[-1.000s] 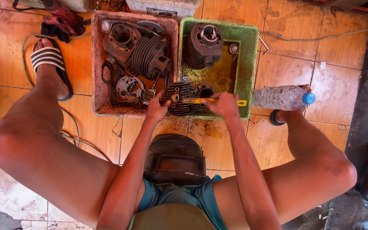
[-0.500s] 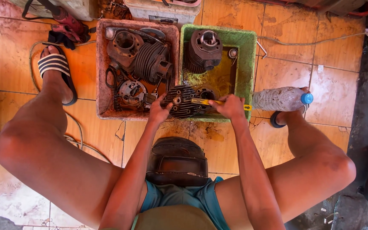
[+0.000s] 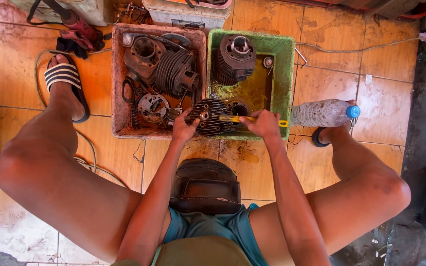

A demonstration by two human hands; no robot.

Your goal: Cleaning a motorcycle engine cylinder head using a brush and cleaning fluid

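Glazed orange floor tiles (image 3: pixel 16 39), stained and grimy, carry two plastic trays side by side: a faded pink tray (image 3: pixel 118 74) of ribbed metal engine parts and a green tray (image 3: pixel 284 69) with oily residue. The left hand (image 3: pixel 183 129) has its fingers closed on a finned cylinder head (image 3: pixel 213 116) (dark, greasy) at the trays' near edge; the right hand (image 3: pixel 261 124) grips a yellow-handled tool (image 3: pixel 237 118) against it.

Both forearms stretched forward between bare knees, left hand (image 3: pixel 183 129) gripping, right hand (image 3: pixel 261 124) closed
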